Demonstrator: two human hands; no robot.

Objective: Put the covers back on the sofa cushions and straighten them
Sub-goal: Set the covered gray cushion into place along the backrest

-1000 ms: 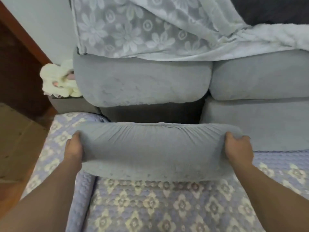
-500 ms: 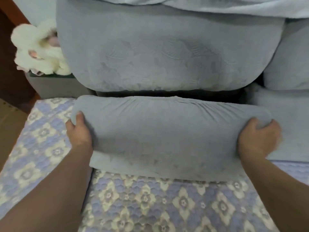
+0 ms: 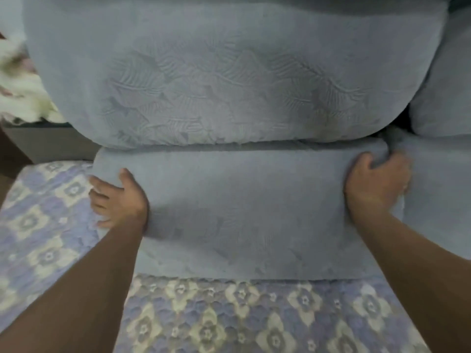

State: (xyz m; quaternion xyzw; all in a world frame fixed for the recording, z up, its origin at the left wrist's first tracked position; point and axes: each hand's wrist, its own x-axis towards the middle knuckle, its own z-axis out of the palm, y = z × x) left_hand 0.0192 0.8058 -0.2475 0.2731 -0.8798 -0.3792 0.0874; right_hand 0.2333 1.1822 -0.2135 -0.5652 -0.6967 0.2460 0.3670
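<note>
— What are you working on?
— A sofa seat point(image 3: 209, 322) under a quilted purple floral spread, grey box at its left edge.
— Anything crowding it?
— A big back cushion point(image 3: 204, 80) presses on top; another cushion point(image 3: 448, 80) sits right, something white and fluffy point(image 3: 23, 95) left.
— And the grey cushion point(image 3: 244, 210)?
— Long axis left to right, at the seat's back edge. My left hand point(image 3: 119, 200) lies flat, fingers spread against its end; my right hand point(image 3: 377, 182) grips its corner.

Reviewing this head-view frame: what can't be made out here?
- Right hand: fingertips buried in the cushion corner fabric, so the grip is partly hidden.
- Cushion's back edge: tucked under the back cushion.
- White fluffy item: blurred and cut by the left edge, unidentifiable.
- Left hand: palm side hidden.
</note>
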